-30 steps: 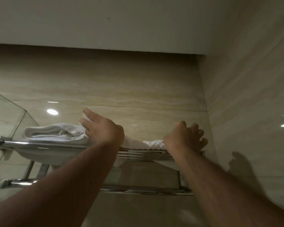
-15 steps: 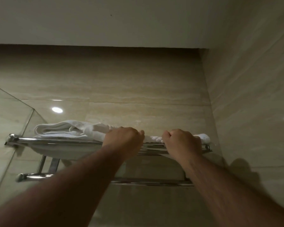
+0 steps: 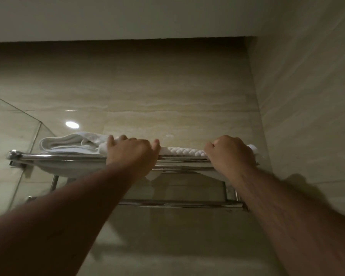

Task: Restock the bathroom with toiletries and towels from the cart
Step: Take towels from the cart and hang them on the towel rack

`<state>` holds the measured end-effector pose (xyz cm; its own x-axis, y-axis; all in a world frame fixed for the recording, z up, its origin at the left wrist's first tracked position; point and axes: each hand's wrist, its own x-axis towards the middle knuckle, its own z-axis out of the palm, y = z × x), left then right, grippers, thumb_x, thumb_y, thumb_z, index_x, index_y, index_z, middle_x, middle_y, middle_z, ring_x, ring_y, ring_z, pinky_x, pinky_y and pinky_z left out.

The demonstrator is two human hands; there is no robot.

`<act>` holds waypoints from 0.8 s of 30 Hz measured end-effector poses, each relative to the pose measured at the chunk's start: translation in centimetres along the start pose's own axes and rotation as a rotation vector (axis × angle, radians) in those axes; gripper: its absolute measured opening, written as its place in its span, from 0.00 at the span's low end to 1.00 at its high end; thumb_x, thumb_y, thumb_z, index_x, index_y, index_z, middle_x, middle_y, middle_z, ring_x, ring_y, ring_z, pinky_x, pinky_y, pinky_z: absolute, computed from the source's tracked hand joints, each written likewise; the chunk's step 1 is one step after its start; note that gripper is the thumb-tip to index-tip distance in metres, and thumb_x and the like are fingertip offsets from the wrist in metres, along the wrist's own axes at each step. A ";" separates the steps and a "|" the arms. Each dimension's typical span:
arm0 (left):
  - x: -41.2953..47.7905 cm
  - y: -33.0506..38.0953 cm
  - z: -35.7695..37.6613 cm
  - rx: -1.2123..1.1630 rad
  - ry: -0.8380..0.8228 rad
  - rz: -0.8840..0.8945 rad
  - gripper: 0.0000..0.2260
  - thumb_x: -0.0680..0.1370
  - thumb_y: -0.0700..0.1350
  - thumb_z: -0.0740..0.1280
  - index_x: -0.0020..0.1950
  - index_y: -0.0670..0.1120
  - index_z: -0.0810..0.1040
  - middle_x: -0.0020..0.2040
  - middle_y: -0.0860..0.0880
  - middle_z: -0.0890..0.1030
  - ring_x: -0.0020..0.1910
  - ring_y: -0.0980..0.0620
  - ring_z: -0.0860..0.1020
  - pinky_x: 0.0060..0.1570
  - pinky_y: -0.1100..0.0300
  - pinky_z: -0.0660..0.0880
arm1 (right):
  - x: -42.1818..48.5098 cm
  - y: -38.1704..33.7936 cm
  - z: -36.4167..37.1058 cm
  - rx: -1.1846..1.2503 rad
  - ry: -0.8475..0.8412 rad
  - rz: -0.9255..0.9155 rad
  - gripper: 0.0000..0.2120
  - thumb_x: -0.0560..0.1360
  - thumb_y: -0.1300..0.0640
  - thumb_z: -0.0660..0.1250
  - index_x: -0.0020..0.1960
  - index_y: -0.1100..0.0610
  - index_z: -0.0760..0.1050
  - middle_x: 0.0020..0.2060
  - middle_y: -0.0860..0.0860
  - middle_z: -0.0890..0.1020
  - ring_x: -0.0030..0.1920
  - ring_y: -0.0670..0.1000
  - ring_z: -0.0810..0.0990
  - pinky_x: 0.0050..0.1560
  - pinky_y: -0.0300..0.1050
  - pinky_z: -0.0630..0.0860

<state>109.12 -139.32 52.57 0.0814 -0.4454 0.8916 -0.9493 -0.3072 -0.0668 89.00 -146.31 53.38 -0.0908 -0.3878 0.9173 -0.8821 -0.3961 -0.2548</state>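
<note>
Reaching up, my left hand [image 3: 131,154] curls its fingers into a folded towel [image 3: 68,144] lying to its left. My right hand [image 3: 230,152] grips a textured towel [image 3: 184,151] stretched between both hands. Both towels lie on the chrome rack [image 3: 58,156]; tiled wall [image 3: 167,86] beyond.

shiny chrome metal rack [image 3: 68,156], soft white cloth towel [image 3: 68,143] with a braided edge, glossy beige stone wall [image 3: 147,86], clear glass panel [image 3: 12,136].
</note>
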 end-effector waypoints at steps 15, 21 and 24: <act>1.3 2.9 -0.4 -0.219 -0.136 0.125 0.16 0.85 0.56 0.48 0.46 0.51 0.69 0.40 0.51 0.76 0.45 0.50 0.76 0.63 0.39 0.69 | -0.8 1.2 -2.0 -0.165 0.002 -0.061 0.13 0.83 0.50 0.59 0.55 0.55 0.79 0.49 0.54 0.83 0.44 0.55 0.78 0.50 0.48 0.72; -0.6 3.0 -0.9 -0.207 -0.160 0.106 0.14 0.85 0.54 0.51 0.64 0.50 0.68 0.61 0.47 0.78 0.58 0.46 0.76 0.67 0.43 0.66 | -3.8 2.0 -0.7 -0.154 0.107 -0.220 0.16 0.84 0.52 0.50 0.53 0.52 0.77 0.48 0.50 0.83 0.45 0.53 0.75 0.52 0.51 0.68; -1.5 2.7 0.3 -0.368 -0.064 0.044 0.26 0.82 0.63 0.47 0.74 0.52 0.64 0.74 0.49 0.70 0.71 0.48 0.67 0.73 0.46 0.56 | -4.4 2.5 0.0 -0.090 0.135 -0.207 0.25 0.83 0.47 0.41 0.57 0.50 0.77 0.54 0.49 0.82 0.57 0.54 0.76 0.66 0.53 0.66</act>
<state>106.52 -139.72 50.89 0.0457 -0.5069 0.8608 -0.9970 0.0314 0.0715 87.21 -145.61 48.66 0.0406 -0.1893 0.9811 -0.9254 -0.3774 -0.0346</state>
